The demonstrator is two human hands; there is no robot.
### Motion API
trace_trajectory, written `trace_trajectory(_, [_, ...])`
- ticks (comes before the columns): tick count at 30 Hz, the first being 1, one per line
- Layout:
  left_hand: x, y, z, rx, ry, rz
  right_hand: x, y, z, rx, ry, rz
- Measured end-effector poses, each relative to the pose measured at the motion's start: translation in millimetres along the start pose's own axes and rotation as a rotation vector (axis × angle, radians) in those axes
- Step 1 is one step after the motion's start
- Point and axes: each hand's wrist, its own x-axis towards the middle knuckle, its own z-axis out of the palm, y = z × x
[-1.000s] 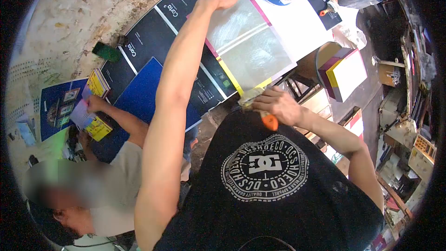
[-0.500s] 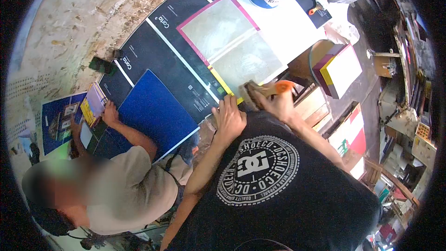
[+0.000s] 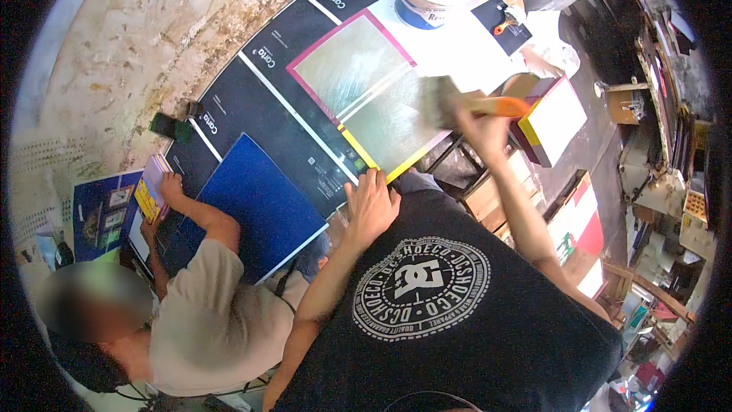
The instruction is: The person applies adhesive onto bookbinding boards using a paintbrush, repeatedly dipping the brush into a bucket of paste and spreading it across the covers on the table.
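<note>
My right hand point(image 3: 484, 133) is closed around the handle of a wide brush point(image 3: 499, 106) with an orange tip. Its bristles, smeared by motion, are over the right side of a sheet point(image 3: 358, 61) with two greyish, shiny panels and a pale strip between them. Maroon edging borders the sheet's far part and yellow edging its near part. My left hand point(image 3: 371, 206) rests at the sheet's near yellow corner, fingers stretched out and thumb apart. Whether the fingertips pinch the edge is hard to see.
A white bucket point(image 3: 422, 15) stands beyond the sheet, near another brush point(image 3: 505, 24). On the left lies a blue board point(image 3: 252, 198); beside it a co-worker point(image 3: 206, 305) handles a stack of books point(image 3: 152, 183). A stack with yellow and maroon sides point(image 3: 557, 118) sits to the right.
My right hand has moved the brush away from the sheet's near corner, forward and to the right. My left hand stays near the same corner.
</note>
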Motion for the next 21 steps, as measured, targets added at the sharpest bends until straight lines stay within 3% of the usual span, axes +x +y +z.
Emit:
trace_trajectory(1, [1.3,2.5,-3.0,0.009,-0.027,-0.006,-8.9,18.0,33.8,0.038,-0.049,-0.261])
trace_trajectory(3, [6.8,6.4,-9.8,0.036,-0.073,-0.017,-27.2,8.2,83.1,0.052,-0.141,-0.364])
trace_trajectory(5, [10.5,10.3,-14.0,0.068,-0.119,-0.028,-2.5,9.7,77.3,0.064,-0.406,0.032])
trace_trajectory(7, [12.2,9.2,-9.7,0.076,-0.113,-0.019,35.0,32.6,62.7,0.08,-0.463,0.175])
trace_trajectory(8, [12.8,9.4,-9.4,0.089,-0.124,-0.019,57.0,57.3,54.0,-0.06,-0.393,0.09])
trace_trajectory(9, [13.6,9.2,-9.9,0.102,-0.132,-0.022,77.5,54.8,38.4,0.035,-0.332,0.169])
trace_trajectory(10, [15.3,8.0,-13.8,0.07,-0.206,-0.049,100.4,81.4,33.3,-0.157,-0.213,0.088])
trace_trajectory(11, [19.6,5.5,-21.2,0.039,-0.276,-0.074,115.3,70.9,19.6,-0.171,-0.157,0.115])
trace_trajectory(12, [27.5,1.3,-28.2,0.008,-0.34,-0.097,121.3,50.4,1.3,-0.322,-0.078,-0.022])
trace_trajectory(15, [56.5,-33.3,-33.9,-0.054,0.07,-0.138,132.3,31.0,13.1,-0.101,0.048,-0.108])
trace_trajectory(16, [69.2,-39.0,-42.7,-0.029,0.067,-0.13,133.1,29.6,34.3,0.006,0.063,-0.22])
trace_trajectory(18, [93.2,-45.1,-48.6,0.081,-0.049,-0.149,123.1,-3.7,67.3,0.236,-0.149,-0.252])
trace_trajectory(19, [98.0,-45.4,-46.4,0.106,-0.063,-0.146,128.3,7.3,104.8,0.371,-0.237,-0.368])
trace_trajectory(20, [100.9,-43.7,-43.4,0.135,-0.077,-0.143,124.4,5.2,130.1,0.275,-0.283,-0.441])
trace_trajectory(21, [101.8,-43.0,-40.6,0.167,-0.096,-0.142,125.2,-16.9,134.0,0.226,-0.52,-0.42])
